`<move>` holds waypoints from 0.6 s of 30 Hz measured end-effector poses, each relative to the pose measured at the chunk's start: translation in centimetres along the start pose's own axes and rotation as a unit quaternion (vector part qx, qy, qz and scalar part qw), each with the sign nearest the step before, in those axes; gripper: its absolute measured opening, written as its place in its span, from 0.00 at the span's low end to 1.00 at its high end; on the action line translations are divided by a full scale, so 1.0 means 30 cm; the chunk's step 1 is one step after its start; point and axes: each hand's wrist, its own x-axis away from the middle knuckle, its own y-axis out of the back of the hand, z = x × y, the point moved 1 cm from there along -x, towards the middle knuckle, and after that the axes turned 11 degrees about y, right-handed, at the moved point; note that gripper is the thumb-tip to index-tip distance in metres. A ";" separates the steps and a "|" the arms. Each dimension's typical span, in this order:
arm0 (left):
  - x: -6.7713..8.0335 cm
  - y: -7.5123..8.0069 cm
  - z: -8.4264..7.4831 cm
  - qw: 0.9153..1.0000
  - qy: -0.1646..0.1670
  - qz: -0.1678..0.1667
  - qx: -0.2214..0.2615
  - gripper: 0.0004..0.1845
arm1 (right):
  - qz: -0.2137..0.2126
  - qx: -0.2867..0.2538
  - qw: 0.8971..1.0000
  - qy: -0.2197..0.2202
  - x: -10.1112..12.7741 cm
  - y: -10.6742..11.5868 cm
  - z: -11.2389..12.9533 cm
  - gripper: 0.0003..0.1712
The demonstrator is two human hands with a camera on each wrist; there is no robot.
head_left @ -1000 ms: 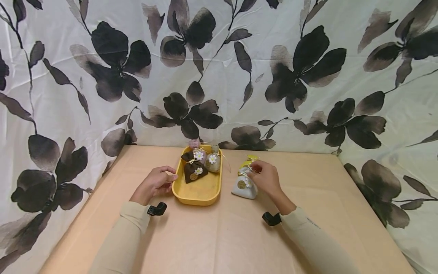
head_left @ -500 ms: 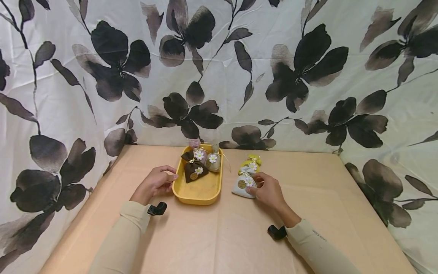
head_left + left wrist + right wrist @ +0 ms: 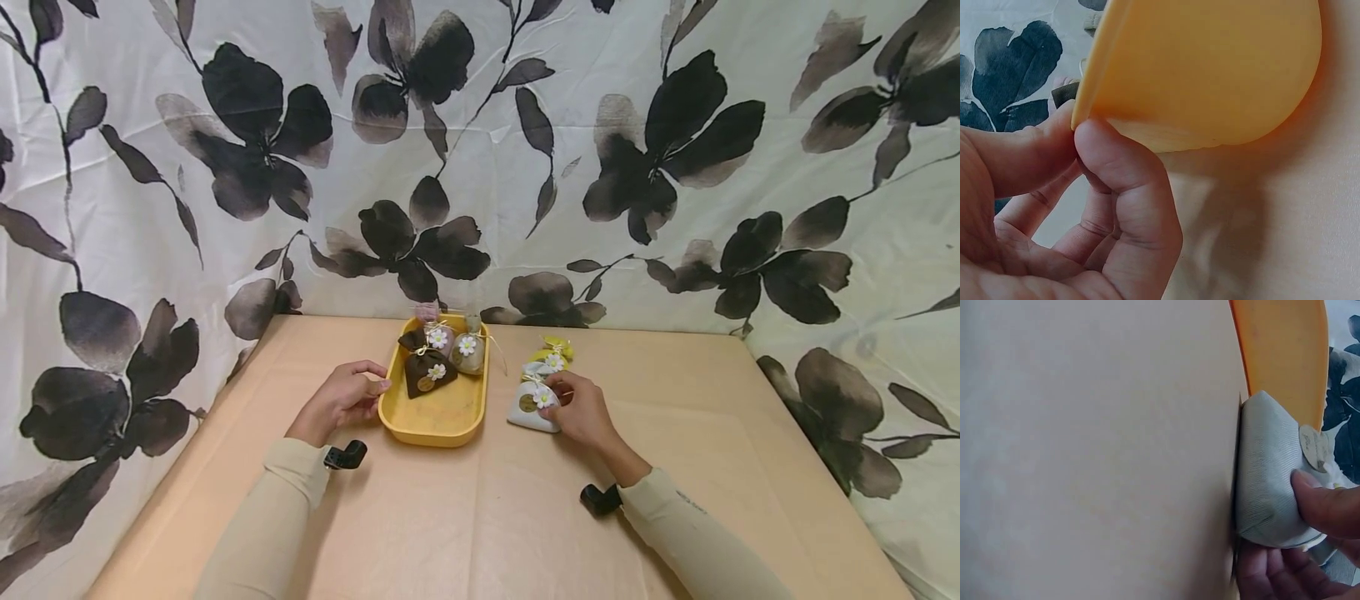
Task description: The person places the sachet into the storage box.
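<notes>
Yellow, with rounded corners and a low wall, the tray (image 3: 446,417) sits near the far edge of the tan worktop (image 3: 480,525) and holds three small tied pouches crowded into its far half: a dark brown pouch (image 3: 420,367) towards its left, a pink pouch (image 3: 442,342) behind that, and an olive-beige pouch (image 3: 471,363) in its far right corner, each with a white flower on the front; the near half of the tray's floor is bare. At the tray's left side the left hand (image 3: 345,396) has its thumb and a finger clamped on the rim. To the right of the tray, apart from it, the right hand (image 3: 581,408) pinches a whitish pouch (image 3: 531,418) with its fingers, the thumb on the front beside a round tag, and the pouch's wide end is down at the worktop. A bright yellow pouch (image 3: 557,352), partly hidden, lies just beyond the whitish one, also right of the tray. Behind the tray and around the worktop hangs white cloth (image 3: 510,212) printed with large dark flowers
</notes>
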 end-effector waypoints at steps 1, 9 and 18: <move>-0.001 0.000 0.001 1.000 -0.001 0.000 0.001 0.18 | -0.003 -0.005 1.000 0.001 0.000 -0.001 -0.002 0.24; 0.005 0.003 0.003 1.000 0.000 0.001 0.001 0.19 | -0.037 -0.036 0.999 0.011 0.020 -0.009 0.006 0.22; 0.016 0.011 0.009 1.000 0.004 -0.001 -0.007 0.18 | -0.059 -0.066 0.996 -0.005 0.052 -0.001 0.043 0.21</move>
